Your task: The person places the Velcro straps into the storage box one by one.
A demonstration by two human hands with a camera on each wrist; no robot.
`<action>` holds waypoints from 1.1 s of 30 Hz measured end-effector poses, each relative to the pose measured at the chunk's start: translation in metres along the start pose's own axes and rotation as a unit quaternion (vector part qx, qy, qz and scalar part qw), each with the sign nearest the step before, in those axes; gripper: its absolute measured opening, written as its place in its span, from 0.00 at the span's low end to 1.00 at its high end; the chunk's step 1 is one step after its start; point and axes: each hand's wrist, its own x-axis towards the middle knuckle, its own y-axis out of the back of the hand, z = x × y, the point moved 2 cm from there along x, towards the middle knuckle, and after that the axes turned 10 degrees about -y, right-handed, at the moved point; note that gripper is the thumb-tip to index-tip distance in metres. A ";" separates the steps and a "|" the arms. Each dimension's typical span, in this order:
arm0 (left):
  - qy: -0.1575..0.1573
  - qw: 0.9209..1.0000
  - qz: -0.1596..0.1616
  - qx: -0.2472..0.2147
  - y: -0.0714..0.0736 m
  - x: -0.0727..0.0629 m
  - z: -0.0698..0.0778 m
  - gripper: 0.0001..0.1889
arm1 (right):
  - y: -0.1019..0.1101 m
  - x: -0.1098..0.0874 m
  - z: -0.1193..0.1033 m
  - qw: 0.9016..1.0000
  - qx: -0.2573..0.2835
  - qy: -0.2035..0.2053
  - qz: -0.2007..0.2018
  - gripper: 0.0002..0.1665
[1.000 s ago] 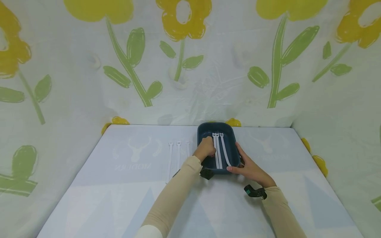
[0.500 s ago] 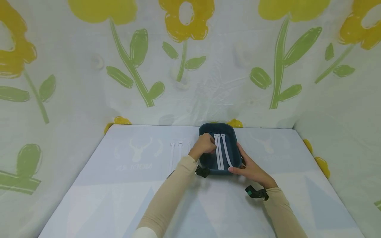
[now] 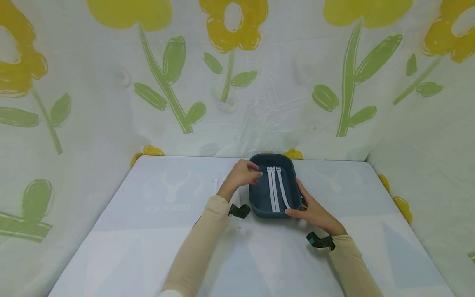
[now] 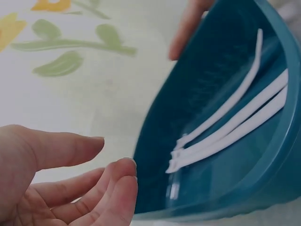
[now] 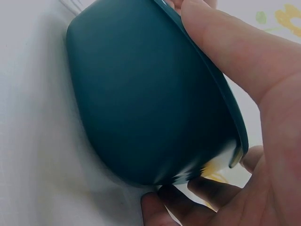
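Note:
A dark blue bin (image 3: 259,202) stands at the back of the table. Lengthwise inside it lie three white cable ties (image 3: 273,189) with wide heads, two close together and one slanting apart. My left hand (image 3: 239,175) hovers at the bin's left rim; in the left wrist view its thumb and fingers stand apart and nothing is between them. At the near right corner my right hand (image 3: 315,212) holds the bin, its thumb on the rim and its fingers along the outer wall in the right wrist view. More cable ties (image 3: 239,206) lie left of the bin, partly hidden by the left arm.
The white table (image 3: 122,255) bears faint printed shapes. A curtain (image 3: 282,82) with yellow flowers hangs close behind the bin and at both sides. Dark wrist cameras (image 3: 239,211) stick out from both sleeves.
My left hand has lifted out of the bin and moved left past its rim. The ties inside lie as before. My right hand keeps its hold on the bin.

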 end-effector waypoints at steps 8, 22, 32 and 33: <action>-0.011 0.999 0.050 0.002 0.024 -0.021 -0.004 0.21 | 0.000 0.000 0.001 1.000 -0.011 -0.004 0.006 0.69; -0.039 0.988 0.148 -0.004 0.059 -0.067 -0.019 0.17 | 0.001 0.000 0.001 1.000 -0.018 -0.006 0.010 0.69; -0.044 0.979 0.195 -0.027 0.069 -0.092 -0.033 0.16 | 0.000 -0.001 -0.002 1.000 -0.023 -0.011 0.004 0.70; -0.045 0.979 0.198 -0.028 0.070 -0.094 -0.035 0.16 | -0.001 -0.001 -0.002 1.000 -0.024 -0.012 0.005 0.70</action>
